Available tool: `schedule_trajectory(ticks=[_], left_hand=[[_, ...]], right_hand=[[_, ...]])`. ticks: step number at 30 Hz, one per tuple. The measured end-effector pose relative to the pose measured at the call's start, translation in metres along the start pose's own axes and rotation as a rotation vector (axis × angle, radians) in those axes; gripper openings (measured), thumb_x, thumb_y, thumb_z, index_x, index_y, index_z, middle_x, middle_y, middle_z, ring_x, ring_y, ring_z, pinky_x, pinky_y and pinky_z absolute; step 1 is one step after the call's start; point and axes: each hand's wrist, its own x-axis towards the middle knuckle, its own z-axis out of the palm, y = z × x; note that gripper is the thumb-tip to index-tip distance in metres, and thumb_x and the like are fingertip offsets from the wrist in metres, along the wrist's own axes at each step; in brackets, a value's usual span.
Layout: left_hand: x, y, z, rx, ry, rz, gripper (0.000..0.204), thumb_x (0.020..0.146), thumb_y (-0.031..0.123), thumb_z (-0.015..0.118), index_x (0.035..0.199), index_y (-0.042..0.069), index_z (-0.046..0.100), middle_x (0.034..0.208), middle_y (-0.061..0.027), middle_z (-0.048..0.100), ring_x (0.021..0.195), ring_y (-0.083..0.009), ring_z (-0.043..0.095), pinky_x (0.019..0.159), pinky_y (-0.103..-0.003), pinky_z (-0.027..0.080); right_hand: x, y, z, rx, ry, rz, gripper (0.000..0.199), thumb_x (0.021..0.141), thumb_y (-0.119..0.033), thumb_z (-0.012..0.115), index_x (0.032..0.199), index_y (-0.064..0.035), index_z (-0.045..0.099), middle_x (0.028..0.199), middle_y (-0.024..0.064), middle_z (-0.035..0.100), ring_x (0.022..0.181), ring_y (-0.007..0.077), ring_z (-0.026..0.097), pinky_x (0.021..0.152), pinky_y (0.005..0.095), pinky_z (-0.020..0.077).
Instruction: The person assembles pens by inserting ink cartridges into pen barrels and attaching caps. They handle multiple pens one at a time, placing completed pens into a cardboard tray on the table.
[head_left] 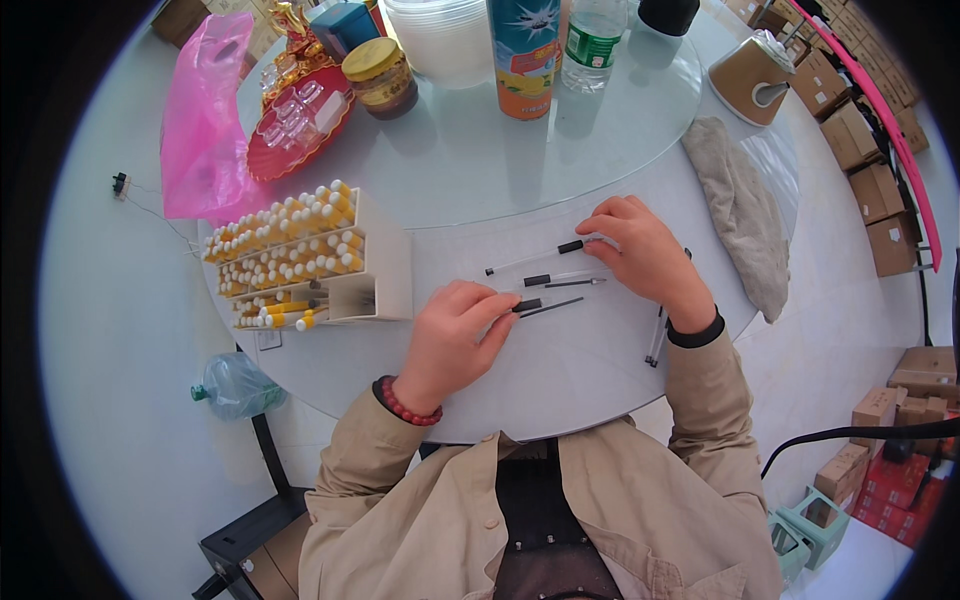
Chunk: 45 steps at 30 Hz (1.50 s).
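Note:
My left hand (453, 335) rests on the white table (560, 370), fingertips on the black end of a thin pen refill (548, 308). My right hand (645, 255) lies farther back, fingers pinching the black-capped end of a clear pen tube (530, 259). Between them lies another clear tube with a refill (562, 281). To the left stands a white rack (385, 270) holding rows of several yellow-tipped white pens (290, 245).
A glass turntable (470, 160) carries a jar (381, 77), an orange can (526, 55), a water bottle (592, 40), stacked bowls and a red tray (300, 125). A pink bag (205, 120), grey cloth (745, 215) and another pen (657, 335) lie nearby. Cardboard boxes line the right floor.

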Motion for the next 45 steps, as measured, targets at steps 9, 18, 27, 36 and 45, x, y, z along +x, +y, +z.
schedule_trajectory(ticks=[9, 18, 27, 36, 45], left_hand=[[-0.004, -0.005, 0.003, 0.095, -0.093, 0.030, 0.027, 0.074, 0.008, 0.078, 0.100, 0.011, 0.069, 0.086, -0.0011, 0.064, 0.083, -0.0213, 0.059, 0.071, -0.034, 0.044], [-0.003, -0.002, -0.004, -0.010, -0.186, -0.063, 0.040, 0.069, 0.006, 0.083, 0.106, 0.009, 0.068, 0.085, -0.0020, 0.069, 0.083, -0.0216, 0.061, 0.079, -0.034, 0.047], [-0.003, -0.006, -0.004, 0.007, -0.136, -0.028, 0.033, 0.066, 0.006, 0.086, 0.092, 0.006, 0.066, 0.086, -0.0041, 0.069, 0.083, -0.0239, 0.062, 0.074, -0.035, 0.050], [0.002, 0.000, -0.002, 0.061, 0.259, -0.031, 0.037, 0.069, 0.009, 0.087, 0.098, 0.006, 0.064, 0.095, -0.0055, 0.063, 0.083, -0.0230, 0.061, 0.070, -0.034, 0.049], [-0.005, -0.006, 0.003, -0.024, 0.123, -0.126, 0.020, 0.079, 0.009, 0.080, 0.093, 0.004, 0.067, 0.077, -0.0076, 0.066, 0.070, -0.0232, 0.062, 0.060, -0.033, 0.049]], right_hand=[[0.003, -0.005, -0.001, 0.086, 0.019, 0.044, 0.011, 0.084, -0.004, 0.069, 0.094, -0.0036, 0.065, 0.092, 0.0091, 0.064, 0.090, 0.0288, 0.060, 0.077, 0.0369, 0.0508], [0.005, -0.014, -0.014, 0.326, 0.147, 0.080, 0.012, 0.089, -0.003, 0.067, 0.101, -0.0015, 0.067, 0.088, 0.0102, 0.068, 0.070, 0.0201, 0.061, 0.063, 0.0294, 0.0482], [0.003, -0.013, -0.018, 0.470, 0.139, 0.097, 0.013, 0.089, 0.000, 0.066, 0.102, -0.0003, 0.069, 0.085, 0.0066, 0.067, 0.068, 0.0119, 0.056, 0.061, 0.0258, 0.0466], [0.002, -0.020, -0.019, 0.540, -0.063, 0.128, 0.012, 0.088, -0.001, 0.069, 0.100, 0.0008, 0.069, 0.085, 0.0054, 0.069, 0.072, 0.0098, 0.060, 0.065, 0.0242, 0.0487], [0.002, -0.023, -0.014, 0.657, -0.151, 0.143, 0.011, 0.088, -0.003, 0.071, 0.098, 0.0007, 0.071, 0.081, 0.0046, 0.070, 0.073, 0.0089, 0.062, 0.065, 0.0235, 0.0489]])
